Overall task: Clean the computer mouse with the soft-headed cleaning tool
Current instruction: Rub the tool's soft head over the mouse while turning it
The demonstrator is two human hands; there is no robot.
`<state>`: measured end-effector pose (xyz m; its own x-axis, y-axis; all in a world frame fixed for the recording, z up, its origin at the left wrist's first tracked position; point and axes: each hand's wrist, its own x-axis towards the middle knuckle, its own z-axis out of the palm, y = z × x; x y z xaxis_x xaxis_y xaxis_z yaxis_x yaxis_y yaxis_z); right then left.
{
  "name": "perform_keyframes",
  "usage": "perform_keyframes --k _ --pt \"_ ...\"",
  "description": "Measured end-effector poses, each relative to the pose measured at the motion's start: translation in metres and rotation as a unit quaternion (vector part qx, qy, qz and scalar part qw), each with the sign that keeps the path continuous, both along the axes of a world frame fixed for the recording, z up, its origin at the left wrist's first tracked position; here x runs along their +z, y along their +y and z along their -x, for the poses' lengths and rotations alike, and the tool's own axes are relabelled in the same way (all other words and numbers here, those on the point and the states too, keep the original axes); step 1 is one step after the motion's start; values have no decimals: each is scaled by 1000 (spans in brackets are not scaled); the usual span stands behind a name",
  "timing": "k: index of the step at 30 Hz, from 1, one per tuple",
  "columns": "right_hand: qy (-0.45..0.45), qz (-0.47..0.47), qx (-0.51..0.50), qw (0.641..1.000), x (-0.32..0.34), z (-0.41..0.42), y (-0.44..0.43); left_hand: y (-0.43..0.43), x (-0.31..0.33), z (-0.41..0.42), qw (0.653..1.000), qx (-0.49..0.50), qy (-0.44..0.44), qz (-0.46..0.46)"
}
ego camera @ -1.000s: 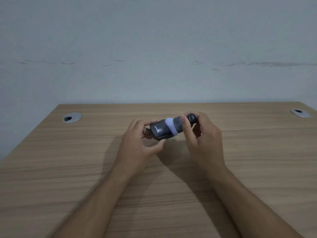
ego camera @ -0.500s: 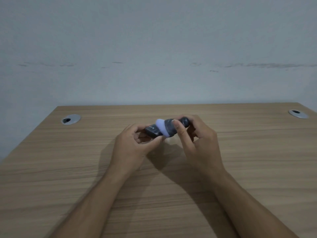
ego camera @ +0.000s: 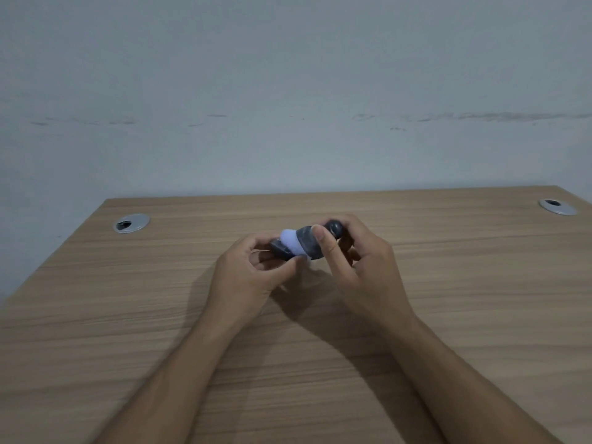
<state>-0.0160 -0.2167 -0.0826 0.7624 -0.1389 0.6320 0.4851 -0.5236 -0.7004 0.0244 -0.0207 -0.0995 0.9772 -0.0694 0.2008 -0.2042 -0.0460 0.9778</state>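
Note:
My left hand point(ego camera: 253, 277) grips a small dark computer mouse point(ego camera: 279, 250) above the middle of the wooden desk point(ego camera: 128, 315); most of the mouse is hidden by my fingers and the tool. My right hand point(ego camera: 358, 261) holds the cleaning tool point(ego camera: 309, 243), a dark grey body with a pale lavender soft head point(ego camera: 293, 243) and a round black end near my knuckles. The soft head presses against the mouse's top, next to my left thumb.
Two round grey cable grommets sit in the desk, one at the back left point(ego camera: 131, 223) and one at the back right point(ego camera: 556, 206). A plain pale wall point(ego camera: 288, 107) stands right behind the desk's far edge.
The soft head has slid leftward over the mouse, covering more of it. My left fingers have closed tighter around the mouse. Both hands stay at the desk's middle.

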Motion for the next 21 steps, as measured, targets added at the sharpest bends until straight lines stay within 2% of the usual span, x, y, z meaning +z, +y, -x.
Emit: perform_keyframes --k 6,8,12,14,19,21 --pt "62 -18 -105 992 -6 -10 -23 1 1 1 1000 -16 -17 16" --pt "57 -29 -97 993 -4 -7 -19 -1 1 0 1000 -16 -17 9" --pt "10 -6 -2 1000 4 3 -2 1 -2 -1 999 -34 -22 -33" --pt "9 7 -7 1000 3 2 0 3 -1 1 995 -43 -54 -68" --pt "49 -12 -124 991 -1 -6 -18 0 5 9 978 -67 -162 -112" --pt "50 -19 -119 992 0 -5 -19 -2 7 9 966 -70 -202 -144"
